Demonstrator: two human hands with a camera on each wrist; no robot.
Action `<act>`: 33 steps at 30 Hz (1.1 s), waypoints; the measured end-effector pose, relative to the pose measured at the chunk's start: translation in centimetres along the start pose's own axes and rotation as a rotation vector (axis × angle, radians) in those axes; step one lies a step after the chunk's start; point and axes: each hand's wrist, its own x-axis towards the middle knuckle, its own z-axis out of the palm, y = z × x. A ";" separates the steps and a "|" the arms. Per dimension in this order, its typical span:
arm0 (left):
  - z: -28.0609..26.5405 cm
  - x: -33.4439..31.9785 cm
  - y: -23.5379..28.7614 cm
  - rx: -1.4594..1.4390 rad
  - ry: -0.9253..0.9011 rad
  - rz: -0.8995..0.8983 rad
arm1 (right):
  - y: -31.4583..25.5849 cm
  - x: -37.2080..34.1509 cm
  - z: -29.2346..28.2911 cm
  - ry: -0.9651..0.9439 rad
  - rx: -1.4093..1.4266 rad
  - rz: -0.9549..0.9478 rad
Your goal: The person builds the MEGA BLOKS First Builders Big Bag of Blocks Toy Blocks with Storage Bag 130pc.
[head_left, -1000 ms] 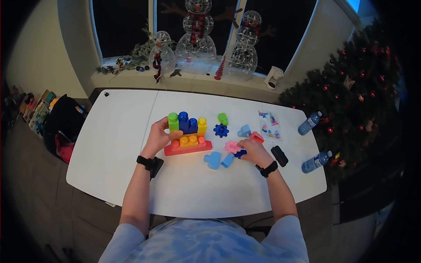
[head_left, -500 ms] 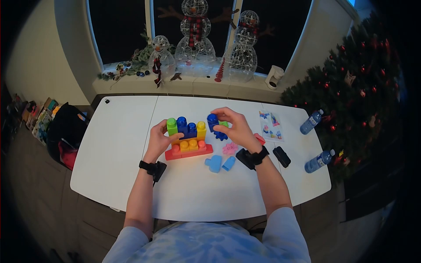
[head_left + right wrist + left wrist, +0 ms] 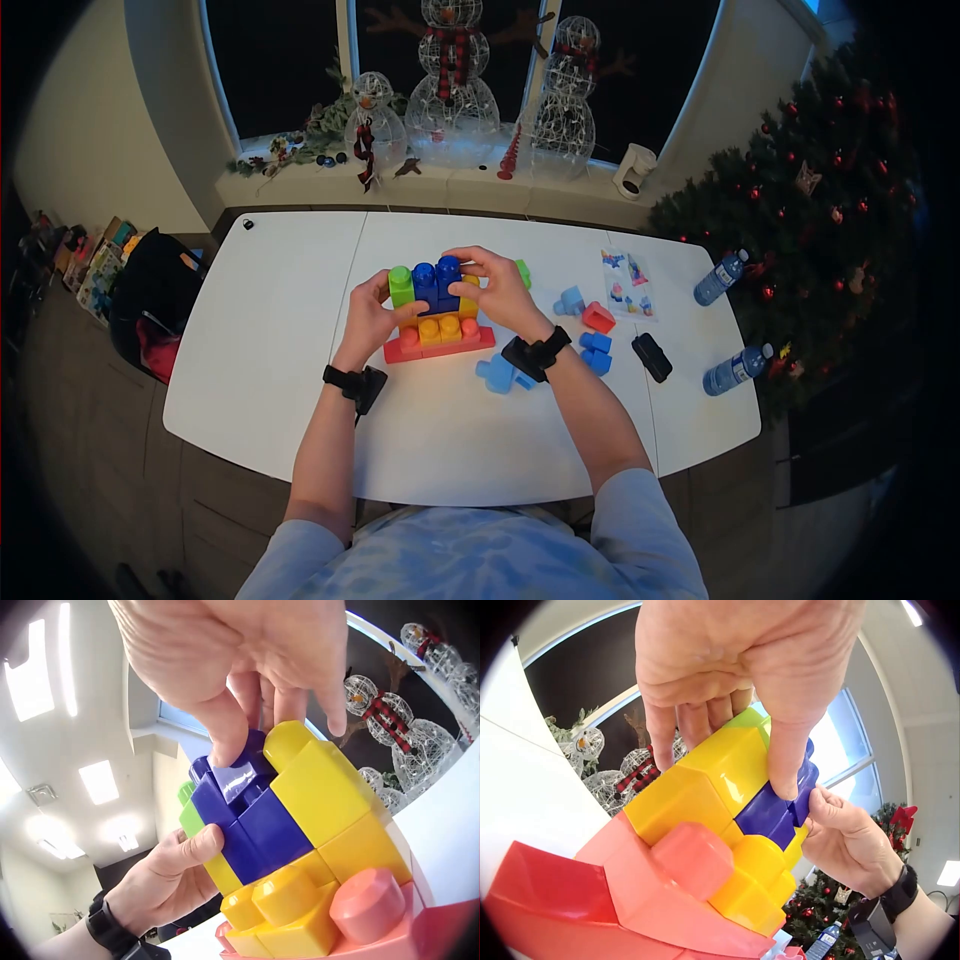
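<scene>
Table (image 3: 260, 360): white, carries everything being handled. Decorated tree (image 3: 800, 200) beyond its right end; three wire snowmen (image 3: 452, 95) on the sill behind.

Toy-block build (image 3: 440, 347) stands on the table in front of the person: coral-red base, orange and yellow studded blocks above, then an upper row of green, dark blue and yellow.

Left hand (image 3: 370, 320) grips the build's left end, thumb on the dark blue front, fingers round the back; spread about as wide as the wall is thick.

Right hand (image 3: 498, 293) pinches a small dark blue block (image 3: 238, 778) on top of the build, thumb in front, fingers behind, just beside the yellow one. Can't tell if it is fully seated.

Two water bottles (image 3: 738, 370) near the table's right edge. Picture sheet (image 3: 628, 284) lies left of them, black case (image 3: 652, 358) below it.

Loose blocks: light blue ones (image 3: 497, 375) near the base's right end, a blue one (image 3: 595, 352) farther right, red (image 3: 600, 318) near the sheet, green (image 3: 523, 272) partly hidden behind the right hand.
</scene>
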 end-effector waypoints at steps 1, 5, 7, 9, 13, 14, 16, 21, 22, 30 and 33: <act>0.0 0.0 0.0 -0.001 -0.001 -0.003 | 0.1 0.0 0.0 -0.004 -0.076 -0.038; 0.1 0.0 0.0 -0.029 0.004 -0.004 | 0.4 -0.1 0.0 0.018 -0.244 -0.134; 0.0 0.0 0.0 -0.032 0.001 -0.020 | 0.5 -0.2 0.1 0.023 -0.241 -0.146; 0.1 0.0 0.1 -0.052 0.006 -0.022 | 0.3 -0.2 0.1 0.030 -0.238 -0.161; 0.0 0.0 0.0 -0.044 0.003 -0.017 | 0.2 -0.3 0.0 0.016 -0.251 -0.137; 0.0 0.0 0.1 -0.031 0.001 -0.025 | 0.3 -0.3 -0.1 0.009 -0.260 -0.134; 0.0 0.1 0.3 -0.014 -0.002 -0.026 | 0.5 0.0 -1.3 -0.006 -0.297 -0.194; 0.0 0.0 0.1 -0.007 0.008 -0.051 | 4.2 2.6 -7.2 0.231 -0.222 0.004; -0.1 0.0 0.1 -0.005 0.012 -0.044 | 5.6 2.7 -8.4 0.230 -0.531 0.159; -0.2 -0.2 1.0 0.049 -0.003 -0.046 | 13.4 3.8 -8.9 0.066 -1.096 0.505; -0.2 -0.1 0.5 0.055 -0.014 -0.050 | 11.8 4.2 -9.4 0.143 -0.978 0.381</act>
